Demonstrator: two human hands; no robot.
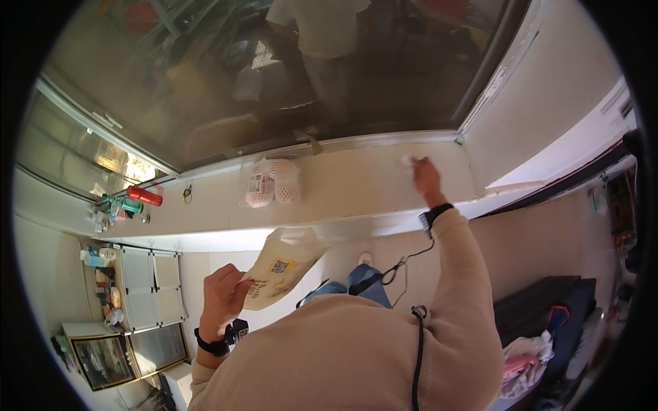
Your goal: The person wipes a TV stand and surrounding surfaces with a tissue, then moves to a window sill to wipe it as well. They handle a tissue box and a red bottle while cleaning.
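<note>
My left hand (pixel 226 293) pinches the edge of a pale, flat paper bag (pixel 295 257), which bears writing and a printed code. The bag hangs tilted in front of me, below the edge of a white window sill (pixel 339 190). Over the right part of the sill is my right hand (pixel 427 177), with a small white scrap (pixel 406 161) at its fingertips. That scrap is blurred, and whether it touches the sill I cannot tell. Left of the sill's middle lies a clear plastic package (pixel 275 182) with rounded items in pink foam netting.
A red bottle (pixel 145 195), a green bottle (pixel 126 203) and small items crowd the sill's left end. A dark glass window pane (pixel 318 82) rises behind it. A black cable (pixel 396 269) hangs from my right wrist. White drawers (pixel 154 287) stand at left; a plastic bag (pixel 529 362) lies at right.
</note>
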